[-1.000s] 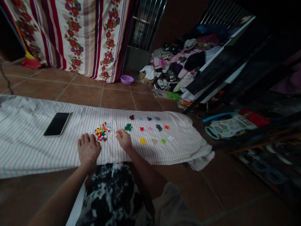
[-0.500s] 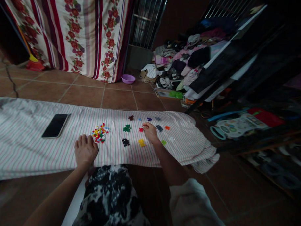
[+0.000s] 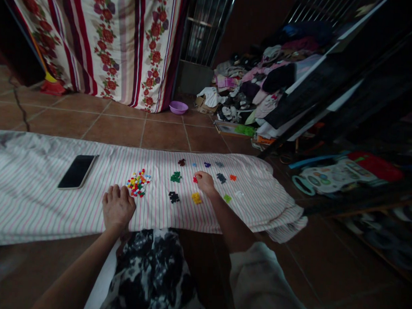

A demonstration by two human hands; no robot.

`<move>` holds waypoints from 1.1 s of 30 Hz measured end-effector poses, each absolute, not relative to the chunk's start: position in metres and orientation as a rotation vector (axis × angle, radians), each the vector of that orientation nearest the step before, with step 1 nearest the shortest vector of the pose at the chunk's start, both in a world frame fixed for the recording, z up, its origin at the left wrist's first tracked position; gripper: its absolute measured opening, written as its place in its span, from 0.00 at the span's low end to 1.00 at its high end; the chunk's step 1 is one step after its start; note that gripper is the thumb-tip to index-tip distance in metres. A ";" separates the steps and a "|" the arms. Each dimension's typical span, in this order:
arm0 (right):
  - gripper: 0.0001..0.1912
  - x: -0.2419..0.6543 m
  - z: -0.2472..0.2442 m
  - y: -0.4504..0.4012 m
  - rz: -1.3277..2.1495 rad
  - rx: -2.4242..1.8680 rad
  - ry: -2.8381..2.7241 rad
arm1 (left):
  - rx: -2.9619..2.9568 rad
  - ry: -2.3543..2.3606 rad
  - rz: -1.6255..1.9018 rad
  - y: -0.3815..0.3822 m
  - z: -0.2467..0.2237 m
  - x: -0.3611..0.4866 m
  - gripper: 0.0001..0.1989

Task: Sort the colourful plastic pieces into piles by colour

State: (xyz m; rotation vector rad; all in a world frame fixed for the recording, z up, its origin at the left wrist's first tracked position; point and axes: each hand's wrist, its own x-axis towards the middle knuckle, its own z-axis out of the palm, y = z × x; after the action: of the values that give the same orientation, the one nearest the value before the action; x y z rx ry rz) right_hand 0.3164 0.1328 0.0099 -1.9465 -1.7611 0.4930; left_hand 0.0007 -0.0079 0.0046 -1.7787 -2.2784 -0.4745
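Observation:
My right hand (image 3: 206, 183) reaches over the striped cloth with fingertips pinched together, right at a small red pile (image 3: 195, 179) that they partly cover. Whatever it pinches is too small to make out. My left hand (image 3: 118, 208) lies flat on the cloth, fingers stretched out, beside a mixed heap of tiny coloured pieces (image 3: 138, 183). Sorted by colour around my right hand are green (image 3: 176, 176), black (image 3: 174, 197), yellow (image 3: 196, 198), brown (image 3: 182, 162), dark grey (image 3: 221, 178), orange (image 3: 232, 177) and lime (image 3: 227, 198) piles. Several smaller piles lie among them.
A phone (image 3: 77, 171) rests on the striped cloth (image 3: 32, 189) at the left. Beyond, on the tiled floor, are a purple basin (image 3: 178, 108), a red broom (image 3: 53, 87) and a large heap of clothes (image 3: 249, 86). A floral curtain (image 3: 128, 48) hangs behind.
The view has shifted slightly, so most things sit a little farther right. My right hand stays at the red pile, and my left hand has hardly moved.

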 end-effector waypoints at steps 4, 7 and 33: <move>0.17 0.317 0.012 0.131 0.508 -1.930 -1.829 | -1.776 -2.277 -0.446 -0.008 0.008 0.001 0.17; 0.18 0.319 0.011 0.130 0.539 -1.911 -1.811 | -1.776 -2.275 -0.443 -0.008 0.008 0.001 0.16; 0.16 0.181 0.021 0.098 0.539 -1.247 -2.231 | -1.768 -2.297 -0.442 -0.006 0.006 0.000 0.19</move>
State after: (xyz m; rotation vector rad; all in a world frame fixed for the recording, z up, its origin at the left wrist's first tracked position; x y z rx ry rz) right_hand 0.1814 0.0983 0.0214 -1.2465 -2.2310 0.5391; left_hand 0.0003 -0.0062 0.0058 -1.7676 -2.2970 -0.4424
